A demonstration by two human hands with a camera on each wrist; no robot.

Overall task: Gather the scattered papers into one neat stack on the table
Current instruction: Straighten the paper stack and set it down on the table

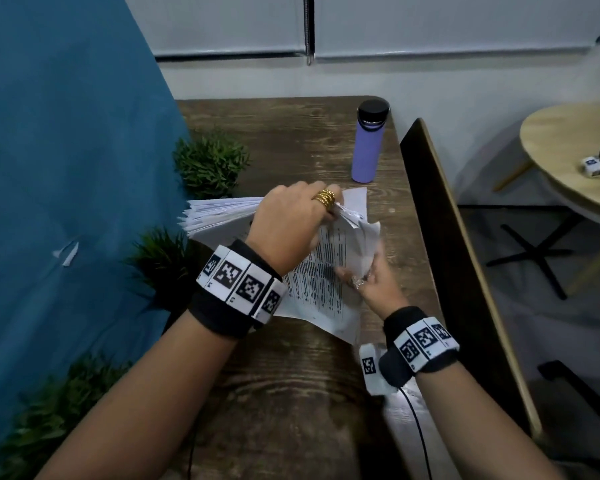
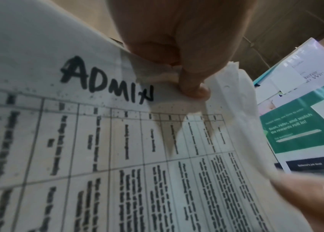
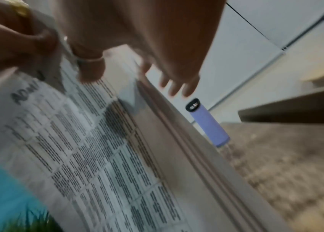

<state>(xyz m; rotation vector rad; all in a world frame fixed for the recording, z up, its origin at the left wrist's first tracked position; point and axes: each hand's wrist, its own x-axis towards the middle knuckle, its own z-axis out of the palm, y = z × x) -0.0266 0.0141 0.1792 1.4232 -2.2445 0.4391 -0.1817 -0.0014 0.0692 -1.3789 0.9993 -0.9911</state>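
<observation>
Mid-gather: my left hand (image 1: 288,220) was clamping the paper bundle (image 1: 219,216) at mid-frame, my right hand (image 1: 368,271) pinching its crumpled corner. Next, I'd guess, squaring edges on the table (image 1: 291,375).

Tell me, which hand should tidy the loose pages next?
The right hand, probably. It sits at the crumpled free pages and can press them flat. The left hand is busy pinching the stack together.
</observation>
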